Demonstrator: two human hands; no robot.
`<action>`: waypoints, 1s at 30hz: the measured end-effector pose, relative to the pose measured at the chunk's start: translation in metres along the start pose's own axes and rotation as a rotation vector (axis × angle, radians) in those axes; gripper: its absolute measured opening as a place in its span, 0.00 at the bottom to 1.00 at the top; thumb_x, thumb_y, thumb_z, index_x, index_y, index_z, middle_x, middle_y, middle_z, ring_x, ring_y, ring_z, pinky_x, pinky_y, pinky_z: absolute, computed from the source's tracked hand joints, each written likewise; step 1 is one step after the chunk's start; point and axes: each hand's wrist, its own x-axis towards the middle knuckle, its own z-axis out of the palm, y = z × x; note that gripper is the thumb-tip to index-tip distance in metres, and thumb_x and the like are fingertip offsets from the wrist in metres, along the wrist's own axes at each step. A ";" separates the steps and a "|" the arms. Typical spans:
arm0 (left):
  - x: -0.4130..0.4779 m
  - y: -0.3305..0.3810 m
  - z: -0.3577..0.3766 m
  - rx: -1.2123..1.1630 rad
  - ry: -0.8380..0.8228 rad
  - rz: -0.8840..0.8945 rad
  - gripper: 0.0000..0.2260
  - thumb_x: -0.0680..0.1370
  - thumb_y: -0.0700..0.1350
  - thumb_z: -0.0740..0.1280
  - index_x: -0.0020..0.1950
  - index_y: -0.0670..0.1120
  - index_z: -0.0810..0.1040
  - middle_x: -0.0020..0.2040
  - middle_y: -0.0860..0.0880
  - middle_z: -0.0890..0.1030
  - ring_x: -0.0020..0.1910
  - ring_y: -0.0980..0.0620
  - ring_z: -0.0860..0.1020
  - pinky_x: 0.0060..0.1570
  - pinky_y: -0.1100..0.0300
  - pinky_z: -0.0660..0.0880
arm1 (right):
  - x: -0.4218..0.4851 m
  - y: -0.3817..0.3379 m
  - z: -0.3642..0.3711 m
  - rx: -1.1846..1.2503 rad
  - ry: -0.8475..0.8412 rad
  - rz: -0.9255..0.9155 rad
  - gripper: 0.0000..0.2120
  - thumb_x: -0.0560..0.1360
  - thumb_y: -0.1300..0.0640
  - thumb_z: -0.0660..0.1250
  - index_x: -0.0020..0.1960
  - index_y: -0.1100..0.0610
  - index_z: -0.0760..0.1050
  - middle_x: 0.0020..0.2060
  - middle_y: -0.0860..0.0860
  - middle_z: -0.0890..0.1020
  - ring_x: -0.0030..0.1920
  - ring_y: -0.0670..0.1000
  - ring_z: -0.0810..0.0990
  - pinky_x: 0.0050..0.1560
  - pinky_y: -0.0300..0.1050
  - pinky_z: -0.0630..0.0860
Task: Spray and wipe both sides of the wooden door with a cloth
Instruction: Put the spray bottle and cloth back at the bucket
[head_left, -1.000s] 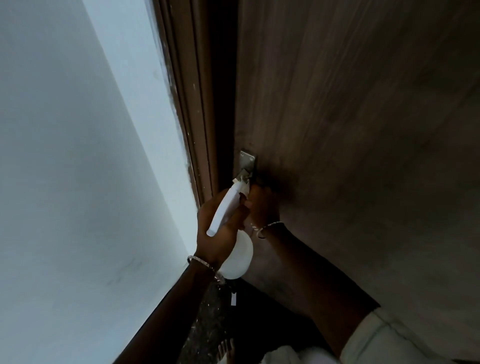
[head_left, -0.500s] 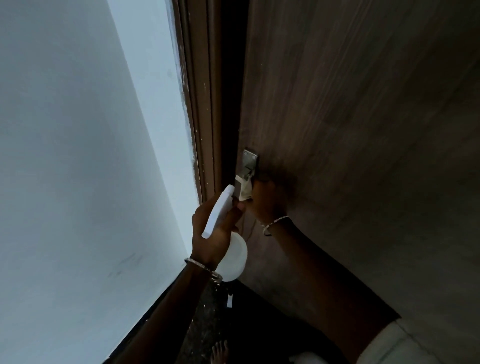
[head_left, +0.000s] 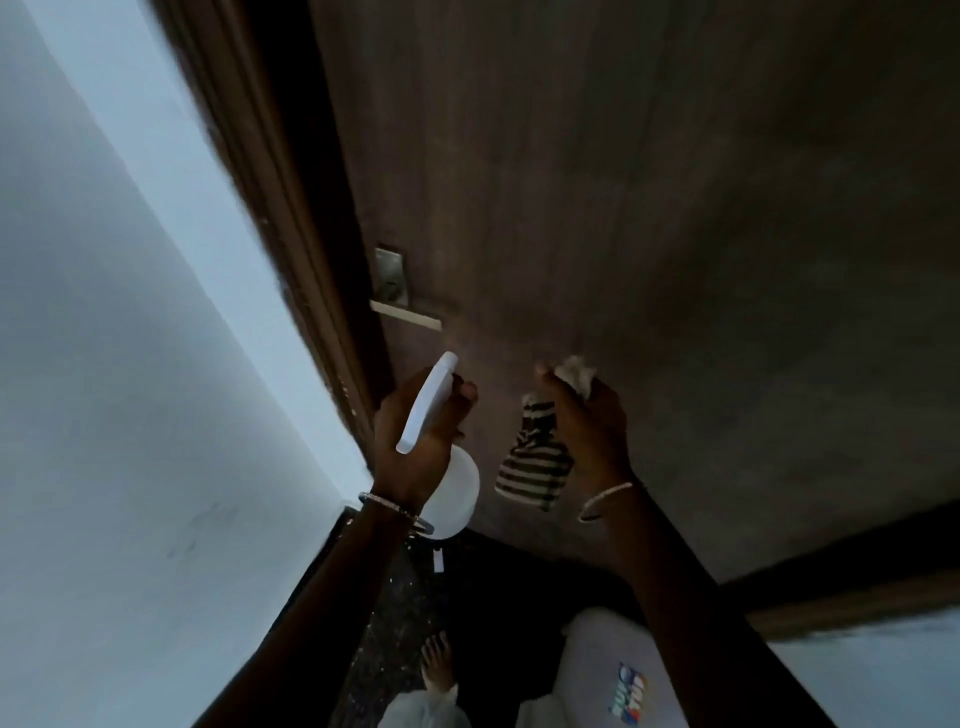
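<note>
In a narrow corner between a pale wall (head_left: 104, 364) and a dark wooden door (head_left: 649, 208), a person stands close to the door face, looking down along it. The door fills most of the view, its brown grain running lengthwise, and its left edge meets a ribbed wooden frame (head_left: 270, 171) with a dark gap between them. A small metal plate (head_left: 390, 275) sits near that edge, with a pale lever handle (head_left: 405, 314) just below it.

The left hand (head_left: 415, 441) grips a white spray bottle (head_left: 452, 488) round its neck, fingers curled over the front and the nozzle pointing toward the door below the handle. The right hand (head_left: 587, 426) clutches a striped cloth (head_left: 532, 462), bunched so that one end pokes out above the fingers and the rest hangs beneath the palm. The cloth is held just in front of the door; whether it touches the wood cannot be told. Each wrist wears a thin bracelet.

Below lies a dark speckled floor (head_left: 384, 623) with a bare foot (head_left: 439, 665) on it, beside light clothing (head_left: 597, 654). At lower right, another strip of pale wall (head_left: 857, 675) shows past the door's edge.
</note>
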 end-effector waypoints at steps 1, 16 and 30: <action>-0.004 0.000 0.009 0.009 -0.050 0.028 0.10 0.73 0.51 0.72 0.48 0.68 0.82 0.43 0.49 0.85 0.42 0.58 0.83 0.40 0.65 0.78 | -0.004 0.007 -0.019 0.083 0.019 0.112 0.19 0.68 0.42 0.80 0.51 0.53 0.84 0.47 0.52 0.87 0.51 0.54 0.86 0.58 0.53 0.82; -0.103 -0.092 0.150 0.182 -0.844 0.077 0.03 0.81 0.52 0.63 0.51 0.62 0.73 0.49 0.58 0.80 0.49 0.64 0.77 0.52 0.64 0.75 | -0.188 0.139 -0.245 0.810 0.535 0.506 0.11 0.79 0.51 0.68 0.49 0.59 0.81 0.40 0.55 0.84 0.42 0.52 0.85 0.47 0.49 0.84; -0.235 -0.344 0.220 0.257 -1.176 0.140 0.27 0.77 0.48 0.72 0.73 0.48 0.67 0.61 0.52 0.75 0.62 0.47 0.75 0.63 0.52 0.73 | -0.204 0.437 -0.273 0.731 0.755 0.543 0.08 0.81 0.54 0.67 0.47 0.59 0.74 0.38 0.59 0.76 0.38 0.56 0.78 0.43 0.50 0.79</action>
